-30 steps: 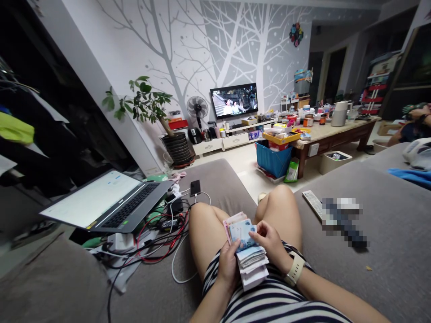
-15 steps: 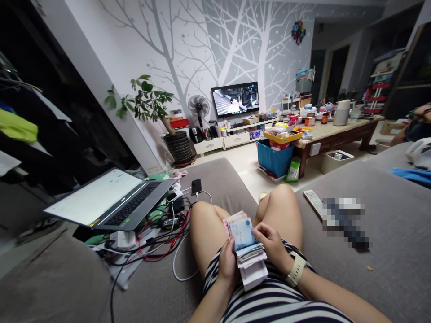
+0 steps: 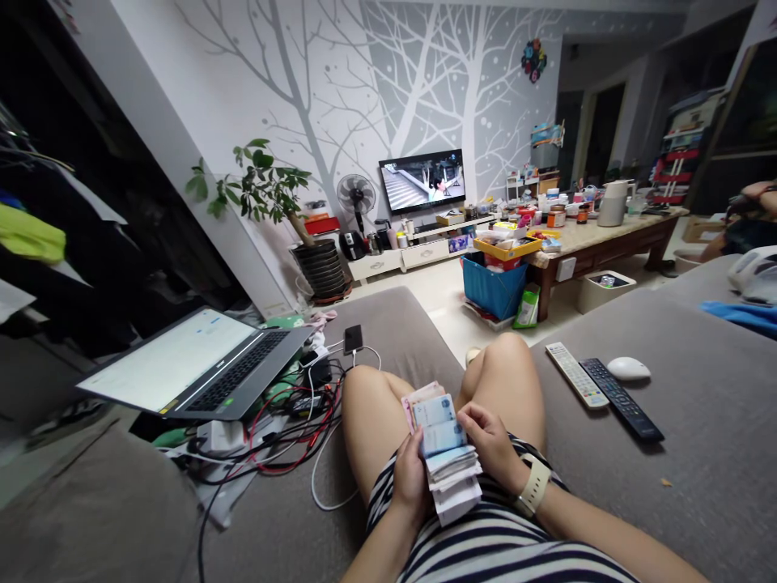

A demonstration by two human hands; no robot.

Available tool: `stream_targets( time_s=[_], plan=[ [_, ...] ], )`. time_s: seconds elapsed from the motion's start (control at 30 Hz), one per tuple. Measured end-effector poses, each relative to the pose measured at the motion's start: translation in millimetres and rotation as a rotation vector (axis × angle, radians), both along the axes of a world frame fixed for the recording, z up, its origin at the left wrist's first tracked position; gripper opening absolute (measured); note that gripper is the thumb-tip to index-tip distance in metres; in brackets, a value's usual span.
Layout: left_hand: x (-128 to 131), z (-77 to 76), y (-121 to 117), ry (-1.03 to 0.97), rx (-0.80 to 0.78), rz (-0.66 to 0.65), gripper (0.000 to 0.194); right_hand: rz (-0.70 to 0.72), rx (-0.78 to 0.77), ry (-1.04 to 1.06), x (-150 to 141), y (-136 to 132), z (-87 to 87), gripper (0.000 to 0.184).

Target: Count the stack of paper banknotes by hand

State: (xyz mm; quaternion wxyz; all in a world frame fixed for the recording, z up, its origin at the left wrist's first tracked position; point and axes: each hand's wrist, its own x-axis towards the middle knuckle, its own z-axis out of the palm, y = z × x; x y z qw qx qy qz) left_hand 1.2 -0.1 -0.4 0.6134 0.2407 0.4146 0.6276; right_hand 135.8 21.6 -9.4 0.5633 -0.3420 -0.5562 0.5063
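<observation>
A thick stack of banknotes [image 3: 446, 461] rests over my lap, pale blue and pink notes on top. My left hand [image 3: 410, 479] is closed round the stack's left side, holding it from below. My right hand [image 3: 493, 444], with a cream watch strap at the wrist, pinches the top blue note at its right edge. Both knees are bare and I sit on a grey sofa [image 3: 698, 453].
An open laptop [image 3: 200, 364] sits at the left above a tangle of cables [image 3: 285, 425] and a phone [image 3: 352, 338]. Two remotes [image 3: 600, 387] and a white mouse [image 3: 628, 368] lie on the sofa at the right. A cluttered low table [image 3: 598, 235] and a TV [image 3: 423, 180] stand ahead. Another person's arm [image 3: 753, 198] shows at the far right.
The top blue note has been folded down over the stack by my right thumb and fingers. The hands stay over my lap. The TV picture has changed.
</observation>
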Motion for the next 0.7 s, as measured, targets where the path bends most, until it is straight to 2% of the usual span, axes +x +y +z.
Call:
stream_targets(
  time_s=[0.17, 0.37, 0.53, 0.7],
  plan=[
    [4, 6.4, -2, -0.026, -0.025, 0.012, 0.033, 0.072, -0.042, 0.028, -1, 2, -1.8, 0.036],
    [3, 6.7, -2, -0.026, -0.044, -0.011, 0.027, -0.103, -0.02, -0.038, 0, 7, -3.1, 0.034],
    [3, 3.2, -2, -0.04, -0.027, -0.053, 0.027, -0.111, -0.041, -0.044, 0, 11, -9.4, 0.032],
    [4, 3.8, -1, -0.024, -0.03, -0.054, 0.029, -0.087, -0.033, -0.073, 1, 10, -8.2, 0.034]
  ],
)
